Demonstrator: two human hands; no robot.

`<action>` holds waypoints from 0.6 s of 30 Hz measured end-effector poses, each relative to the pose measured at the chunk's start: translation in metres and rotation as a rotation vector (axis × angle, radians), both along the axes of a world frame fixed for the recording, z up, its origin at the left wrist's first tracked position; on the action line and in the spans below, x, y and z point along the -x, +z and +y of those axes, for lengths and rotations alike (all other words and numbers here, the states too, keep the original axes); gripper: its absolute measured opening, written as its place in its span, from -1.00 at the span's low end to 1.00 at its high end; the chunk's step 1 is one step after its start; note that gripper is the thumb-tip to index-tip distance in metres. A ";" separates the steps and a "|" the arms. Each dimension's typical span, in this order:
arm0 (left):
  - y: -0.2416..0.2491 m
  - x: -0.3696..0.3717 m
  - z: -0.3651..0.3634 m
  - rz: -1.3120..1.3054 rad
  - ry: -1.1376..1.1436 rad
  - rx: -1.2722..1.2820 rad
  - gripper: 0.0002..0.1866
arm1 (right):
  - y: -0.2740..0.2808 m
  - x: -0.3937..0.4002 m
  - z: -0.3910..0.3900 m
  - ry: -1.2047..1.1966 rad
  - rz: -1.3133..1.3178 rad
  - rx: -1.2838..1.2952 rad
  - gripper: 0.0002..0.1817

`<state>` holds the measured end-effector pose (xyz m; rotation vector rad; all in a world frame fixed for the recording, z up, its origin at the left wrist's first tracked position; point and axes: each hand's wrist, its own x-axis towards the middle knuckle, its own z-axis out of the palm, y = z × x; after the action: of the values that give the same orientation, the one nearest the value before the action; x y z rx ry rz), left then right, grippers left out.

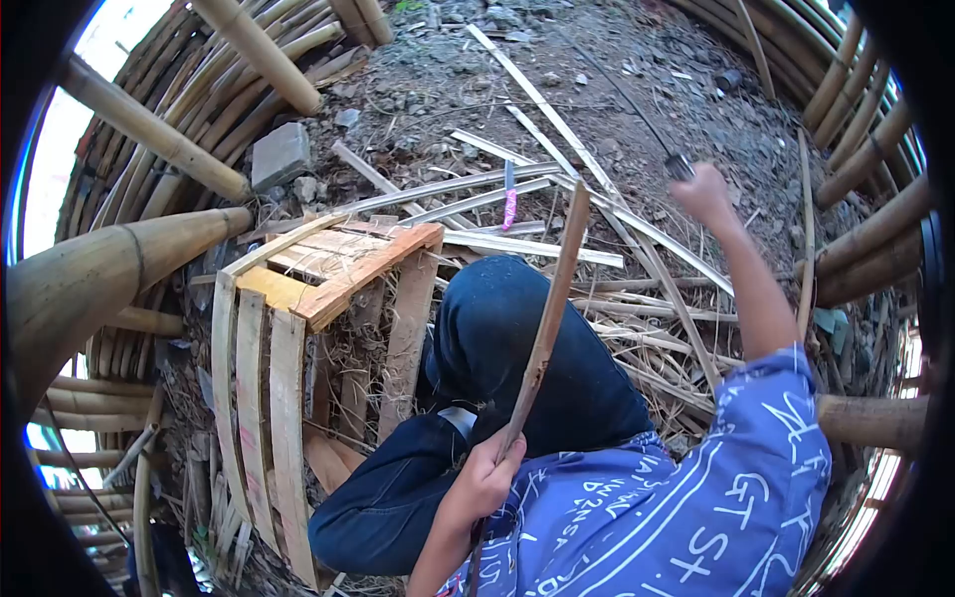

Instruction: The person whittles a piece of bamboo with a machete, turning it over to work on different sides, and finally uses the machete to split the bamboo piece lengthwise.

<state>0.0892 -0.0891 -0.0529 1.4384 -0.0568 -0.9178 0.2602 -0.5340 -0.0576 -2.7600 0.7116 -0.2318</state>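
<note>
My left hand (487,478) is closed round a long narrow brown wooden strip (547,338), which slants upward across my bent dark-trousered legs. Its lower end passes beside my blue patterned shirt. Out to the right, my right hand (704,194) is raised and closed round the dark handle of a long thin tool (637,109). The tool points up and left, apart from the strip; its exact type is unclear. A slatted wooden crate (288,368) stands left of my legs, with wood shavings on and inside it.
Pale wooden strips (542,104) lie crossed on the stony ground. Among them is a knife with a pink handle (510,207). A grey block (282,156) rests near thick bamboo poles (149,129) on the left. More bamboo poles (870,254) line the right side.
</note>
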 end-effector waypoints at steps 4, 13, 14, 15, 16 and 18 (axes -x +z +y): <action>-0.001 -0.005 -0.006 0.043 -0.025 0.014 -0.83 | 0.021 0.056 0.060 0.104 -0.166 -0.319 -0.77; 0.001 -0.035 -0.007 0.529 -0.109 0.406 -0.72 | 0.070 0.085 0.148 0.436 -0.100 -0.509 -0.84; 0.001 -0.036 -0.008 0.537 -0.112 0.421 -0.70 | 0.071 0.085 0.154 0.462 -0.065 -0.435 -0.81; 0.002 -0.036 -0.009 0.533 -0.112 0.414 -0.70 | 0.073 0.084 0.158 0.462 -0.070 -0.439 -0.81; 0.003 -0.036 -0.011 0.518 -0.099 0.389 -0.71 | 0.075 0.084 0.161 0.497 -0.038 -0.361 -0.78; 0.005 -0.037 -0.016 0.503 -0.084 0.362 -0.71 | 0.074 0.083 0.164 0.546 0.013 -0.223 -0.72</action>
<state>0.1257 -0.1055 -0.0482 0.8498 0.0890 -1.2458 0.1777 -0.3696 0.0166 -2.6170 -0.0312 -0.0155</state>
